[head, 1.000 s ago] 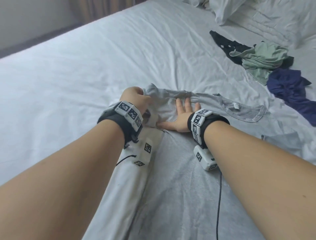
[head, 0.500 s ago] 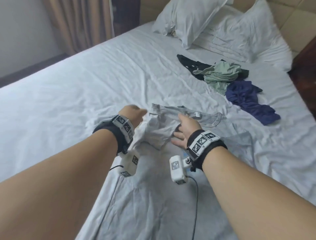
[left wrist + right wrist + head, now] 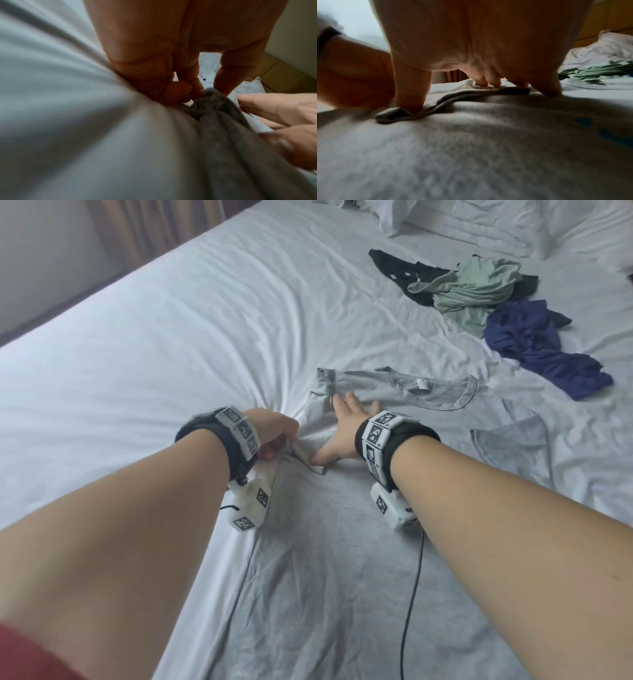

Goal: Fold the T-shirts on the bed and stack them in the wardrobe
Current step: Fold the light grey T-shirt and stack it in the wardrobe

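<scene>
Grey T-shirt [image 3: 329, 542] lies flat on the bed [image 3: 154, 344], long axis running from the person outward, neckline [image 3: 442, 395] at the far end, pointing toward the pillows [image 3: 445, 217]; hem end off the near edge of the head view. One sleeve [image 3: 513, 440] spread out to the right side.

Left hand [image 3: 274, 433]: grip curled, pinching a bunched bit of the grey fabric at the shirt's left edge; the left wrist view shows fingertips [image 3: 178, 93] closed on the gathered cloth.

Right hand [image 3: 346, 426]: grip flat, fingers straight and spread, pressing down on the folded-in left shoulder part, thumb on the fold's edge. Holds nothing.

Three more crumpled T-shirts lie farther up the bed, right side: black [image 3: 394, 268], pale green [image 3: 476, 289] on top of it, navy [image 3: 541, 344] just beside.
</scene>
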Demonstrator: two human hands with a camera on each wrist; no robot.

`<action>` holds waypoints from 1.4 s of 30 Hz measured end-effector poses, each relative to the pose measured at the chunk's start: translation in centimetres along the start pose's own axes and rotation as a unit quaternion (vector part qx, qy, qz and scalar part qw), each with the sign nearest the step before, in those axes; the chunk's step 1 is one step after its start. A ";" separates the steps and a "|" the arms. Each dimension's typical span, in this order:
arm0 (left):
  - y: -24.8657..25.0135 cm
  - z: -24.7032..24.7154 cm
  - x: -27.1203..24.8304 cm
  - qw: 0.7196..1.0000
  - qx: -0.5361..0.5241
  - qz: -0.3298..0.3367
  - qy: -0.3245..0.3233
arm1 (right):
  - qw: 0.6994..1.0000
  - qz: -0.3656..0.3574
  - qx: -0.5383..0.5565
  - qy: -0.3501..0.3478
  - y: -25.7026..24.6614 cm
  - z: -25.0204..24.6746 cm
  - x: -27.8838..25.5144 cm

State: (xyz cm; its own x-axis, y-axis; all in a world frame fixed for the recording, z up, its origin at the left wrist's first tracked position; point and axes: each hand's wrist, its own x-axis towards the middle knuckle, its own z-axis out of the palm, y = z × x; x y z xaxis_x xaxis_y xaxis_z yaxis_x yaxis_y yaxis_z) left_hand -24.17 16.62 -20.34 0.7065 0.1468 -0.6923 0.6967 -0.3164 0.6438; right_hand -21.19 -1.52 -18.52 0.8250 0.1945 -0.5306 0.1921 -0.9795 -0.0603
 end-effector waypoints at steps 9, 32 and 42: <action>-0.6 -0.4 1.5 0.998 -0.040 -0.022 -0.047 | 0.984 -0.155 0.024 0.088 -1.6 -1.7 1.5; -0.8 -0.8 1.8 0.991 -0.124 -0.012 -0.053 | 0.986 -0.121 -0.114 -0.006 -1.7 -0.3 4.9; -0.8 -0.9 2.0 0.986 -0.149 -0.028 -0.063 | 0.983 -0.129 -0.127 -0.037 -2.6 -1.0 6.5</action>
State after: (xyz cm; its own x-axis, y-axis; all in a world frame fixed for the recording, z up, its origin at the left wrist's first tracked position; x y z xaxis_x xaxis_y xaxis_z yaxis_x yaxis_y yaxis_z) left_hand -23.23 18.02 -21.99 0.6580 0.0319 -0.7523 0.7529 -0.0185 0.6578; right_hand -15.80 2.38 -20.94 0.6925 0.4220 -0.5851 0.5244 -0.8514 0.0067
